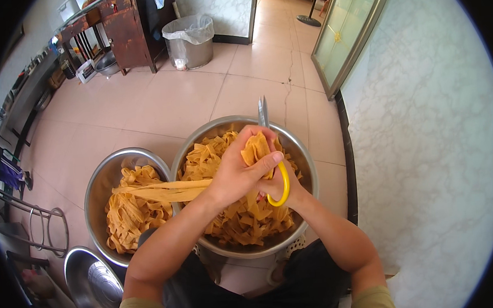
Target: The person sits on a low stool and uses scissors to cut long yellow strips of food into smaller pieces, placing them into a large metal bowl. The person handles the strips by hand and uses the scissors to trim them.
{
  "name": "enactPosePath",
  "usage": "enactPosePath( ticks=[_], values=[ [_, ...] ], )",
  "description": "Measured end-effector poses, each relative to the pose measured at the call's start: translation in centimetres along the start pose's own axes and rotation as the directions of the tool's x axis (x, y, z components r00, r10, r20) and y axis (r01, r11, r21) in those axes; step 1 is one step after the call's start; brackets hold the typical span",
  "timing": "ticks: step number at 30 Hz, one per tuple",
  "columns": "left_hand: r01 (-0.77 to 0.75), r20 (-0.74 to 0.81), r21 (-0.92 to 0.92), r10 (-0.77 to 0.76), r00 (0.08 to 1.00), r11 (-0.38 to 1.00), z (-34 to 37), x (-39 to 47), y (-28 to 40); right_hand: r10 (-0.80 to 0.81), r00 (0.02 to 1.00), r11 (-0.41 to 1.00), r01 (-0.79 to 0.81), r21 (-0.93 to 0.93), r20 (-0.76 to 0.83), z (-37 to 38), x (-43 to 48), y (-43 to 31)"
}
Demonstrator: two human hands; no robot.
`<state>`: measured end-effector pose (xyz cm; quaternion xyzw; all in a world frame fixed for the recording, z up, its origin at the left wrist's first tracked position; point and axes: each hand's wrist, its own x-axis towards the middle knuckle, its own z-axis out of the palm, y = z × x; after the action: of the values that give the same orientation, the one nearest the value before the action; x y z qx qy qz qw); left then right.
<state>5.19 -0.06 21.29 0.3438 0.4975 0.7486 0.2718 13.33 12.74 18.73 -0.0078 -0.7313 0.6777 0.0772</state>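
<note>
My left hand [237,169] grips a folded bundle of flat yellow-brown food strips [255,148] that look like tofu skin. Behind it, partly hidden, my right hand [279,185] holds a pair of scissors [285,185]. A yellow handle loop shows at the right wrist, and the steel blades point away from me, almost together. Both hands are over a large steel basin [308,158] filled with cut strips [251,228]. Longer strips [164,191] stretch from beneath my left forearm to a heap [127,216] in a smaller steel basin [94,188] on the left.
A steel basin [79,287] with a bare bottom stands at lower left, near a metal-tube stool or rack [50,227]. A lined bin [191,47] and a worn wooden cabinet [125,40] stand at the back. A marbled wall [423,143] and a glass door [345,38] bound the right.
</note>
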Motion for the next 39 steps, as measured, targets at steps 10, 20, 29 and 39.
enactPosePath(
  ticks=[10, 20, 29, 39],
  values=[
    [-0.518, 0.207, 0.754, 0.602, 0.771, 0.404, -4.2, -3.4, 2.0, -0.166, 0.951, 0.933, 0.237, 0.269, -0.261, 0.5, 0.2, -6.3],
    [-0.097, -0.055, 0.863, 0.284, 0.957, 0.496, -8.6, -3.7, 1.7, -0.388, 0.805, 0.817, 0.526, 0.237, -0.448, 2.3, 3.1, -18.3],
    [0.109, -0.2, 0.878, 0.149, 0.968, 0.467, -16.0, -5.0, 0.2, -0.546, 0.673, 0.677, 0.705, 0.212, -0.499, -7.0, 6.0, -33.1],
    [0.213, -0.257, 0.939, 0.136, 0.957, 0.27, -26.7, -9.5, -2.2, -0.607, 0.633, 0.609, 0.759, 0.231, -0.48, -11.6, 5.8, -41.3]
  ],
)
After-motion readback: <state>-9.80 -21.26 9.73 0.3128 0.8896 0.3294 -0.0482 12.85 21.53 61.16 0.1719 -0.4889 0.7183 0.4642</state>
